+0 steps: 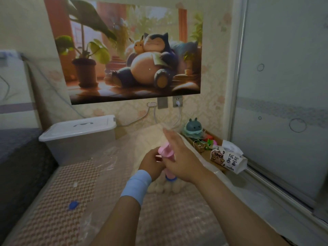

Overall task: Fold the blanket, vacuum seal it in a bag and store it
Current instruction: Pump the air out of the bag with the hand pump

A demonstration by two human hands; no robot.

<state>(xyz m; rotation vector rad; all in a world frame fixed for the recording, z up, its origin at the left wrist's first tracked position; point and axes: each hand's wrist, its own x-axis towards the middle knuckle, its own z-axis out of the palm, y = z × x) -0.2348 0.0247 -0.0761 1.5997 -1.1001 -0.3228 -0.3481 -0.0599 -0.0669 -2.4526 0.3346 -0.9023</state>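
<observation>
Pump (166, 152) on bag (106, 158): left hand (153, 165) grips it, right hand (179, 157) straight-fingered over it; box (78, 139) beside bag.

A pink pump (166, 151) was seen above a blue valve (171, 178), with a cream blanket (165, 188) beneath it inside a clear bag (106, 157). A light blue wristband (136, 185) was worn at seven o'clock from the pump. The bed cover (71, 183) was patterned in small brown and cream scales, and a blue cap (73, 205) was noted at eight o'clock. A white-lidded box (78, 132) was set at ten o'clock. At two o'clock a teal toy (193, 127) and a white tissue pack (227, 159) printed with black characters were found. The wallpaper (213, 107) was cream with pale pink flowers; the poster (134, 50) was rendered in orange, brown and dark blue.
</observation>
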